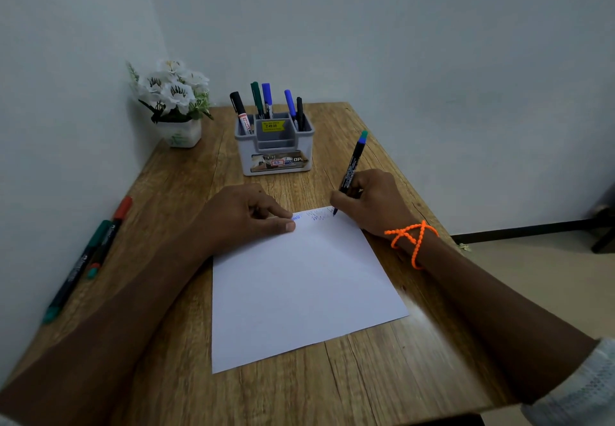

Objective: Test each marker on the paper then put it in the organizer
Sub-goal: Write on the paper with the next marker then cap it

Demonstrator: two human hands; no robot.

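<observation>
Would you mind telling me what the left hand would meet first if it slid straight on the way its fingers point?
The left hand points right across the paper's far edge. It would likely first reach the tip of the marker held in the right hand, crossing the scribbles on the way.

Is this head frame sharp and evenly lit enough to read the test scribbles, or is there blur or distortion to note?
Head view: dim, flat light, no glare; the scribbles at the paper's far edge are faint but visible; the right hand and its marker are fairly sharp; the forearms smear toward the bottom corners; wide-angle bending warps the table edges.
</observation>
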